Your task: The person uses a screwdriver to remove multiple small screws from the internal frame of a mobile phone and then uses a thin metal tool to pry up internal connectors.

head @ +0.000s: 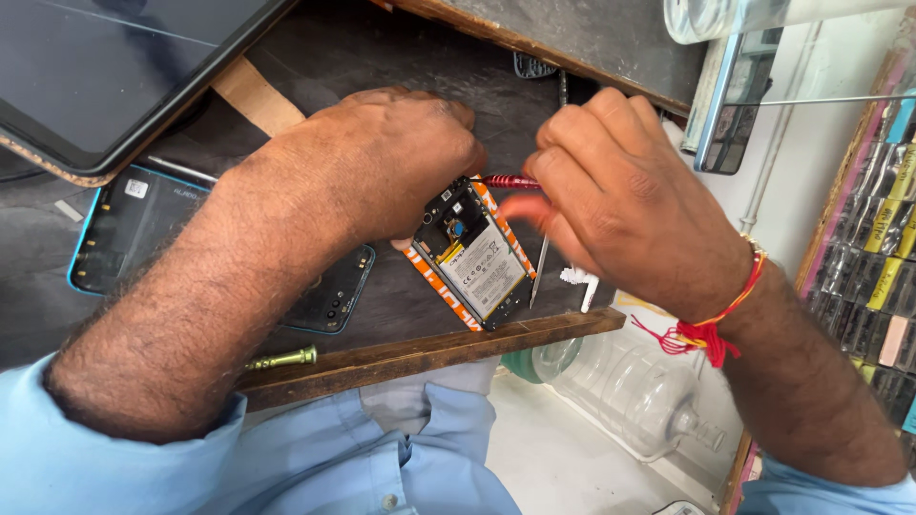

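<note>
Two hands on the job: left hand (382, 157) grips the opened phone (474, 253) on the bench (401, 296). Right hand (625, 195) is pinched around a red screwdriver (509, 181), tip at the phone's top edge.

Left hand (382, 157) is curling palm-down, fingers bent, forearm crossing diagonally. Right hand (620, 200) is pinching its fingertips together just beside the left hand, wrist raised.

Left hand (382, 157) steadies an opened phone (474, 256), battery exposed, lying tilted on the dark tabletop (401, 296). Right hand (620, 195) grips a red screwdriver (510, 181) at the phone's upper end. A blue-edged back cover (134, 229) lies beside the left forearm.
</note>
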